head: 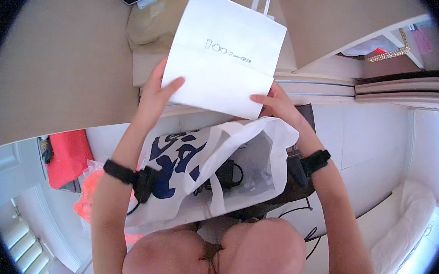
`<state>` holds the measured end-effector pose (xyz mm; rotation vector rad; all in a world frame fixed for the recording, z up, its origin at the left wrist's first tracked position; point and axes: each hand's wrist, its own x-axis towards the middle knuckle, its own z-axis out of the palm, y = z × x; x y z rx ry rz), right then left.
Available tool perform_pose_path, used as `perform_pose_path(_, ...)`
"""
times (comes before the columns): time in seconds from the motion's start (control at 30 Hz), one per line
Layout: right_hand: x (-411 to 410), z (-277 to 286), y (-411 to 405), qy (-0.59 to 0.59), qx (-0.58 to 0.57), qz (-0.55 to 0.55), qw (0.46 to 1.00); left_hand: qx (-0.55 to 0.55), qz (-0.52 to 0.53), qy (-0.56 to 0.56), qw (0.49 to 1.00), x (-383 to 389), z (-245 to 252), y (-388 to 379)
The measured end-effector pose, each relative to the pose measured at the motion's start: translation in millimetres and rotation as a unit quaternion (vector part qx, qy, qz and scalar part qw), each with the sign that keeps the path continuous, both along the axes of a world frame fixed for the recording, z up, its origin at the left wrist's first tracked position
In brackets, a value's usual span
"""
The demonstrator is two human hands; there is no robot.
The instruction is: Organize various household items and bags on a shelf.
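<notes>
Between my two hands is a white paper bag [224, 55] with white handles and a row of small line drawings. My left hand [161, 89] grips its lower left edge, thumb on the front. My right hand [274, 101] grips the lower right corner, thumb also on the front. The bag looks flat and is tilted. Just below it, in front of my knees, a large white tote bag [194, 166] with dark blue markings lies with its mouth open. Black items with a cable [228, 173] show inside it.
Pale panels [63, 64] flank an open compartment holding a beige bundle [152, 24]. Pink-red fabric [68, 156] and an orange item in clear plastic [89, 197] are at the left. Black cables [312, 234] trail at the lower right. Stacked panels [397, 88] jut out at the right.
</notes>
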<state>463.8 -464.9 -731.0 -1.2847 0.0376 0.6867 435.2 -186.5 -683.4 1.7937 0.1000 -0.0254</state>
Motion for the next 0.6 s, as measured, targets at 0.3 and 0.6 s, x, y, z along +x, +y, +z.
perform_pose_path(0.3,-50,27,-23,-0.001,0.000,-0.073,0.997,-0.031,-0.124,0.160,0.979,-28,40,-13)
perform_pose_path(0.6,-126,32,-96,0.042,0.069,-0.255,0.964,0.235,-0.411,-0.111,0.874,-24,127,-139)
